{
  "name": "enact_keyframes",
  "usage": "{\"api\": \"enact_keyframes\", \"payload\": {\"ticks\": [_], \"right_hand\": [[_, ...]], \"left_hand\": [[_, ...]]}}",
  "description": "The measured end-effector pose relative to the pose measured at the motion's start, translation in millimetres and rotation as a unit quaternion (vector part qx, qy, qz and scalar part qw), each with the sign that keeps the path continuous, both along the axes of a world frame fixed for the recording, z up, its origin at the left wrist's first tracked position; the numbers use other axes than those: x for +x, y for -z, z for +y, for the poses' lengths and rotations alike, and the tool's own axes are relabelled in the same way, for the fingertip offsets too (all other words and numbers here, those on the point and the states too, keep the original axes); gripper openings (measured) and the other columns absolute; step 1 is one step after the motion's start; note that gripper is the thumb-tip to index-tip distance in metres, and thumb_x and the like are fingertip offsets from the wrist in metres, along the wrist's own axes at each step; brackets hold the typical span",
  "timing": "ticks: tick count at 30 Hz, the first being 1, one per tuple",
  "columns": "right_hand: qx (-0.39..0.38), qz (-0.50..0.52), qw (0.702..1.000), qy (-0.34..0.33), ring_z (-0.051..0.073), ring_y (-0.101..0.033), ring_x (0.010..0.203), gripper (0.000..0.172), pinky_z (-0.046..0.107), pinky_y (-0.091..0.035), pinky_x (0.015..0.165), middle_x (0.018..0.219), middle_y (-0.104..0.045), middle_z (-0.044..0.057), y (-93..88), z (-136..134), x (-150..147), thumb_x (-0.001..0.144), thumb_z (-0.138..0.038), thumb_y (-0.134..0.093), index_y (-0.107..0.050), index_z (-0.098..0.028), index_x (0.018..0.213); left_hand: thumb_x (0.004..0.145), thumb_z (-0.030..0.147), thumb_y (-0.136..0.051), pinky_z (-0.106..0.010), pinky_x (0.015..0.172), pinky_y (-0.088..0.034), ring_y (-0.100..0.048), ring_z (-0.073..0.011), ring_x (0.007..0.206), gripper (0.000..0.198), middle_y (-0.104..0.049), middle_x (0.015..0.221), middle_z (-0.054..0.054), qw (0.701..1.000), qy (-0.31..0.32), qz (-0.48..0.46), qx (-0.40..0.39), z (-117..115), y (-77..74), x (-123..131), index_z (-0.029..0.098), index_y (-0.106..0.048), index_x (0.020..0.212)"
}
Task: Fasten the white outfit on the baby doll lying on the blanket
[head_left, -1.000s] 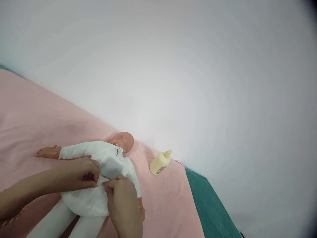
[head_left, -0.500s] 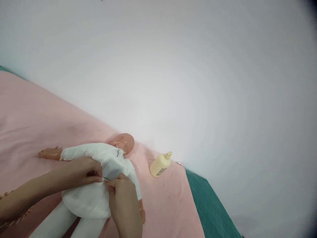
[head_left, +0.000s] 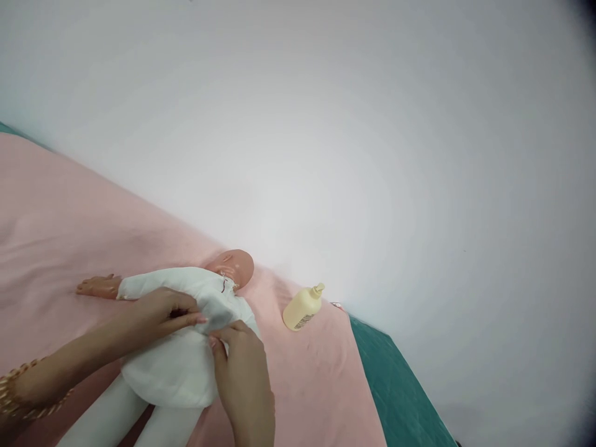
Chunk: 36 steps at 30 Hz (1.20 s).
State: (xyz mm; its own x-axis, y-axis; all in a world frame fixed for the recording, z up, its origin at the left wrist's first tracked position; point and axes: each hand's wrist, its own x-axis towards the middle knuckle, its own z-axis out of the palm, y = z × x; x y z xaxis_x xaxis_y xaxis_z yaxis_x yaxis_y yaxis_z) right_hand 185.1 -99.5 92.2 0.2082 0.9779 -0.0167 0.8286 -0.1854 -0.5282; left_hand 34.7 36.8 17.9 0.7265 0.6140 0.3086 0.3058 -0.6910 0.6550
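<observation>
A doll (head_left: 170, 369) with a white cloth body and a bald plastic head lies on a pink sheet. My left hand (head_left: 172, 310) rests on the middle of its body, thumb and fingers pinched at the white fabric. Close beside it, my right hand (head_left: 242, 366) pinches the same fabric between thumb and forefinger. A shadowed grey fold of the cloth shows just above the fingertips. What exactly lies between the fingertips is too small to make out.
A pale yellow pump bottle (head_left: 302, 308) stands on the pink sheet (head_left: 321, 379) right of the doll. Green covering (head_left: 400, 379) shows beyond the sheet's right edge. A white wall (head_left: 298, 143) rises behind. A beaded bracelet (head_left: 28, 391) circles my left wrist.
Both hands have shifted slightly right and up along the doll's body, and their fingertips are a little further apart. The doll's outstretched arm has moved slightly right.
</observation>
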Motion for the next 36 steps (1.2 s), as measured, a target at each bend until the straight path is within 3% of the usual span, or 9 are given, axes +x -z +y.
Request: {"api": "enact_keyframes", "payload": {"ticks": [2, 4, 6, 9, 13, 19, 26, 31, 36], "right_hand": [[0.037, 0.014, 0.999, 0.026, 0.027, -0.065, 0.099, 0.031, 0.04, -0.051, 0.088, 0.104, -0.071, 0.005, 0.3, 4.8, 1.4, 0.094, -0.006, -0.054, -0.08, -0.024, 0.095], [0.081, 0.023, 0.995, 0.048, 0.027, -0.063, 0.105, 0.029, 0.041, -0.05, 0.092, 0.109, -0.07, 0.007, 7.9, 14.0, 2.1, 0.095, -0.007, -0.053, -0.077, -0.021, 0.103], [0.123, 0.03, 0.991, 0.054, 0.028, -0.059, 0.112, 0.031, 0.041, -0.049, 0.096, 0.117, -0.067, 0.008, 20.4, 24.5, 1.9, 0.095, -0.007, -0.053, -0.073, -0.019, 0.114], [0.154, 0.039, 0.986, 0.048, 0.029, -0.057, 0.116, 0.035, 0.044, -0.047, 0.1, 0.123, -0.066, 0.009, 39.8, 36.7, 0.8, 0.094, -0.006, -0.053, -0.068, -0.018, 0.122], [0.148, 0.023, 0.988, 0.031, 0.031, -0.057, 0.113, 0.031, 0.048, -0.046, 0.1, 0.119, -0.067, 0.01, 53.2, 43.3, 0.0, 0.095, -0.008, -0.051, -0.069, -0.018, 0.118], [0.158, 0.001, 0.987, 0.03, 0.031, -0.057, 0.103, 0.026, 0.047, -0.046, 0.092, 0.108, -0.068, 0.012, 63.0, 49.2, 0.2, 0.097, -0.009, -0.046, -0.071, -0.015, 0.104], [0.276, 0.046, 0.959, 0.041, 0.029, -0.054, 0.108, 0.026, 0.046, -0.042, 0.096, 0.113, -0.065, 0.011, 80.6, 56.0, 7.9, 0.099, -0.014, -0.041, -0.066, -0.017, 0.107], [0.234, 0.068, 0.969, 0.039, 0.027, -0.055, 0.113, 0.025, 0.043, -0.041, 0.101, 0.118, -0.067, 0.01, 78.5, 55.5, 6.2, 0.098, -0.014, -0.047, -0.066, -0.016, 0.114], [0.198, 0.045, 0.978, 0.044, 0.028, -0.058, 0.106, 0.022, 0.042, -0.044, 0.096, 0.109, -0.069, 0.01, 74.7, 56.7, 5.4, 0.096, -0.01, -0.05, -0.069, -0.015, 0.105]], "left_hand": [[0.098, 0.049, -0.045, -0.031, 0.058, -0.04, -0.055, -0.0192, 0.062, 0.045, -0.058, 0.062, -0.001, 0.998, -0.015, -0.049, 0.023, -5.4, -9.1, -0.2, 0.023, -0.056, 0.063], [0.101, 0.045, -0.041, -0.032, 0.076, -0.048, -0.062, -0.0225, 0.084, 0.036, -0.067, 0.085, -0.002, 0.993, -0.016, -0.105, 0.049, -9.8, -11.4, 2.0, 0.024, -0.062, 0.08], [0.101, 0.042, -0.041, -0.033, 0.1, -0.042, -0.058, -0.0245, 0.113, 0.029, -0.067, 0.116, -0.002, 0.988, -0.007, -0.131, 0.077, -11.1, -6.5, 5.9, 0.026, -0.065, 0.107], [0.103, 0.04, -0.041, -0.034, 0.11, -0.031, -0.051, -0.0238, 0.126, 0.033, -0.06, 0.134, -0.005, 0.988, -0.011, -0.109, 0.106, -6.7, 7.2, 11.7, 0.023, -0.06, 0.124], [0.103, 0.042, -0.039, -0.035, 0.105, -0.035, -0.055, -0.0239, 0.119, 0.033, -0.065, 0.126, -0.003, 0.994, -0.019, -0.078, 0.079, 2.2, 19.5, 15.8, 0.024, -0.063, 0.119], [0.101, 0.04, -0.044, -0.042, 0.102, -0.039, -0.058, -0.0283, 0.111, 0.03, -0.069, 0.114, -0.004, 0.996, -0.009, -0.069, 0.046, 5.8, 21.7, 16.6, 0.023, -0.067, 0.108], [0.105, 0.043, -0.041, -0.038, 0.109, -0.035, -0.051, -0.0246, 0.125, 0.035, -0.062, 0.132, -0.005, 0.985, -0.047, -0.097, 0.133, 9.3, 30.0, 16.9, 0.023, -0.062, 0.125], [0.104, 0.059, -0.038, -0.039, 0.109, -0.037, -0.052, -0.0254, 0.126, 0.047, -0.066, 0.126, -0.004, 0.985, -0.048, -0.082, 0.142, 16.7, 44.9, 21.1, 0.023, -0.065, 0.12], [0.103, 0.062, -0.037, -0.038, 0.107, -0.04, -0.054, -0.0257, 0.123, 0.051, -0.068, 0.121, -0.004, 0.988, -0.042, -0.072, 0.131, 16.9, 44.6, 22.3, 0.024, -0.068, 0.117]]}}
